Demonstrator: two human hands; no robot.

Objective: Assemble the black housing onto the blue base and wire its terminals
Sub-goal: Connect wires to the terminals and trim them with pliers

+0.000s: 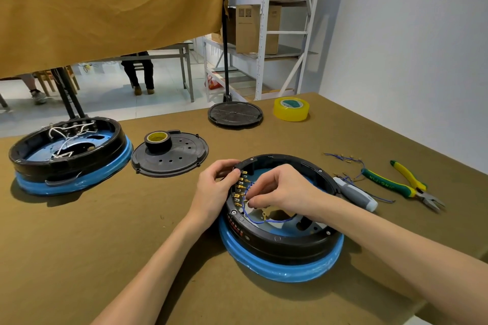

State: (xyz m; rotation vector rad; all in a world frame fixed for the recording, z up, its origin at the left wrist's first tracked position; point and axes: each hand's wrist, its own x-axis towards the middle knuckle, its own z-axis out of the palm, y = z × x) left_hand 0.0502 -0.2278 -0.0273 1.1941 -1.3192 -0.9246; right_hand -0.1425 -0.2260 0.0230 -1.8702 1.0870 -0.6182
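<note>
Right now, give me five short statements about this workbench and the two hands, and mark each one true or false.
1. The black housing already sits on the blue base. True.
2. The right hand holds the pliers. False: the pliers lie on the table to the right, and that hand's fingers reach in at the blue wire by the terminals.
3. The left hand grips the housing's rim. True.
4. The black tape roll rests on the holed black lid. True.
5. The yellow tape roll sits inside the housing. False: it stands on the table at the far edge.
</note>
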